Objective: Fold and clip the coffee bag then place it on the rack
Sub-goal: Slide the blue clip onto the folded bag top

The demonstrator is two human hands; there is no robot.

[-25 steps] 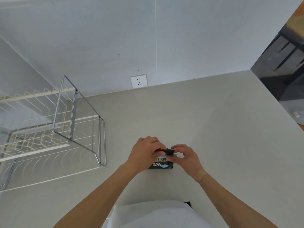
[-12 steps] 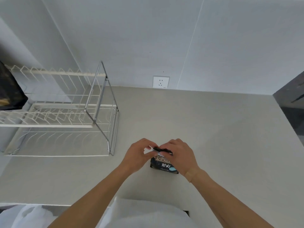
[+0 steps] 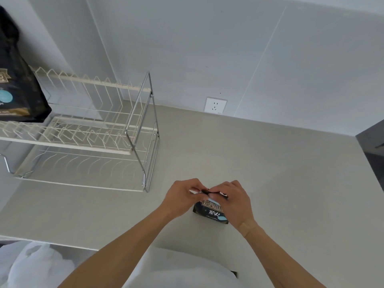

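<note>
A small black coffee bag [image 3: 209,213] with gold lettering and a blue spot stands on the grey counter [image 3: 270,173] in front of me. My left hand [image 3: 182,198] pinches the left end of its folded top, where a thin dark clip shows between my fingers. My right hand [image 3: 236,202] covers the right side of the bag's top and grips it. The two-tier wire rack [image 3: 87,138] stands to the left, a good hand's width from the bag.
A larger black coffee bag [image 3: 18,80] sits on the rack's upper tier at the far left. A white wall socket [image 3: 215,104] is behind the counter. The counter ends at the right, with a dark drop [image 3: 372,150] beyond. White cloth [image 3: 41,265] lies at bottom left.
My view has swung left, bringing the rack's upper tier and the large bag into sight. My right hand has moved over the bag's top; both hands stay on the bag.
</note>
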